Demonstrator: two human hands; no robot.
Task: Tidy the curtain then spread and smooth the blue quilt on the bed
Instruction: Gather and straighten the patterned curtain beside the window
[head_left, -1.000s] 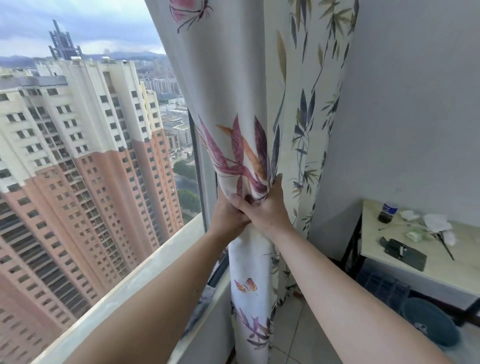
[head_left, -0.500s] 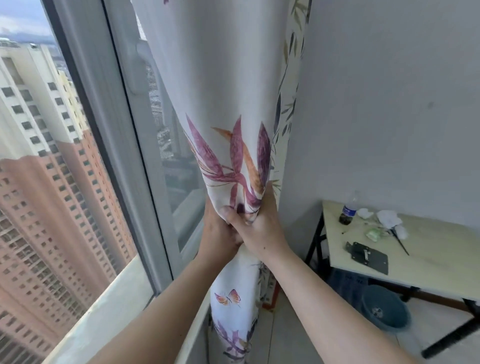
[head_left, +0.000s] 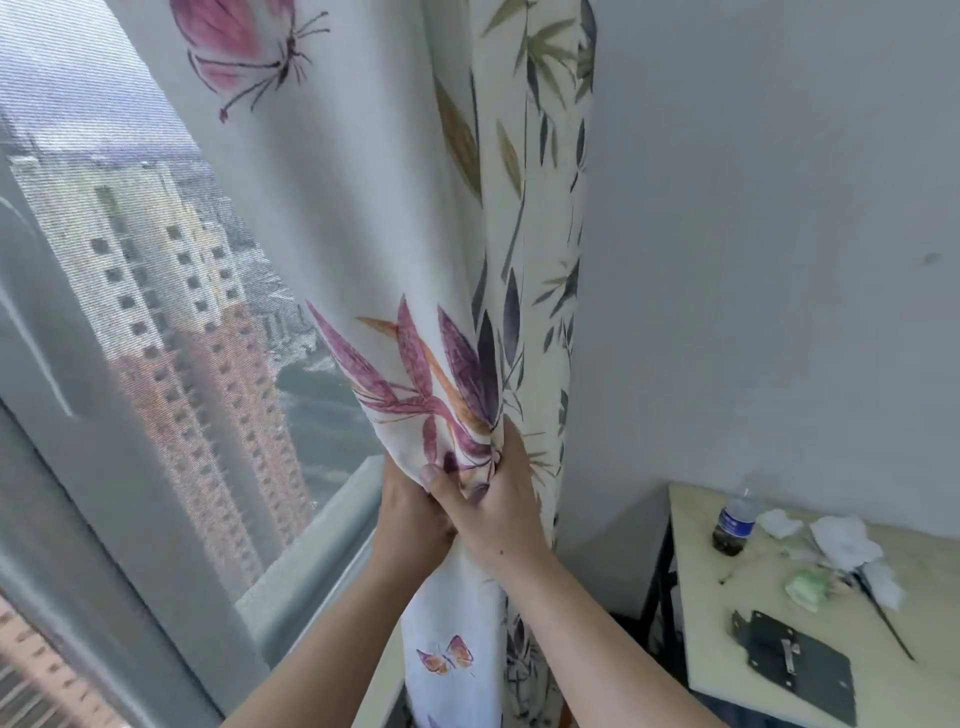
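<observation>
Both hands' fingers clamped around gathered curtain (head_left: 395, 218), left hand (head_left: 410, 512), right hand (head_left: 493, 499), bottle (head_left: 731, 525) holding dark liquid

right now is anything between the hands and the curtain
Nothing visible. Both the left hand and the right hand are closed directly on the gathered curtain, bunching it beside the wall.

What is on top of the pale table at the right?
On the pale table: a dark-liquid plastic bottle, crumpled white tissues, a green packet and a flat black metal plate. Its right part lies outside the frame.
</observation>
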